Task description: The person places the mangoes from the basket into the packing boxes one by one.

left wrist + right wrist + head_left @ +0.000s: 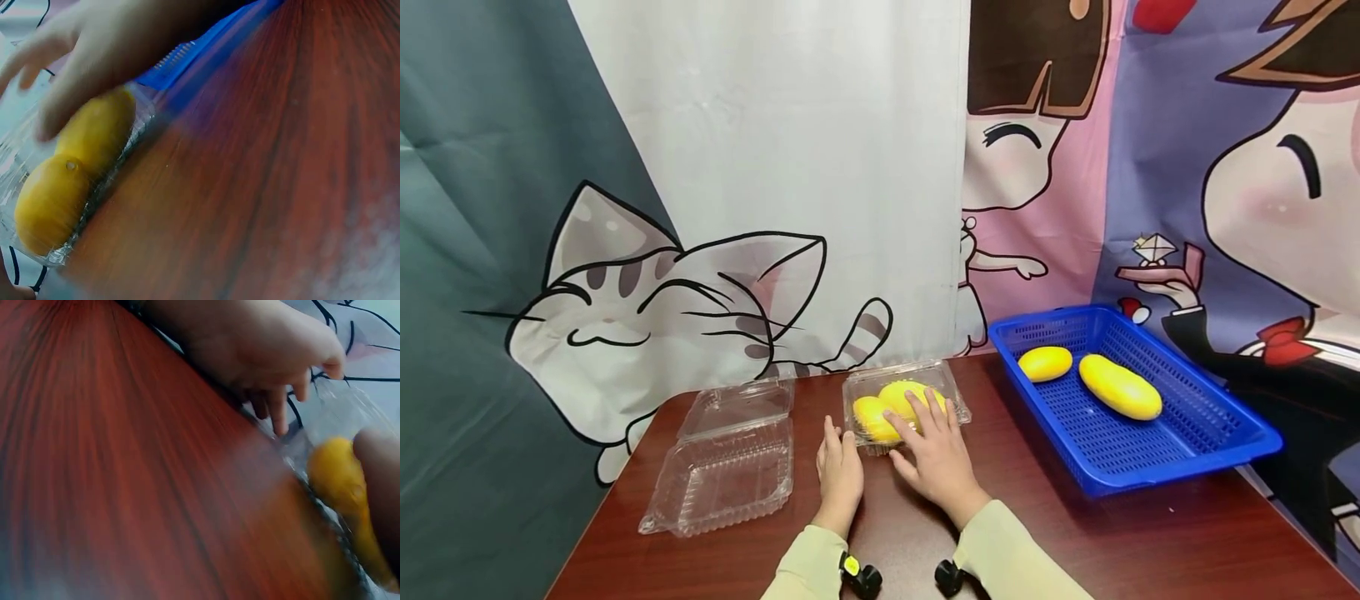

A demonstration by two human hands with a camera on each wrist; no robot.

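Note:
A clear plastic clamshell box [901, 373] sits at the back middle of the table, with two yellow oval fruits [872, 418] showing through its plastic. Spread over the box's right front part is my right hand [942, 462], its fingers reaching across the fruit on that side. My left hand [840, 471] stands at the front left corner, fingers extended and close together. In the left wrist view, the right hand [119, 47] partly covers the farther fruit. The right wrist view has the left hand [269, 353] near the box's end, with fingertips pointing down.
To the left, a second clear clamshell [730, 479] lies unfolded, lid toward the back. A blue perforated basket [1187, 475] at the right holds a small yellow fruit [1045, 364] and a longer one [1120, 387]. A printed cloth [850, 167] hangs behind the reddish-brown table [895, 533].

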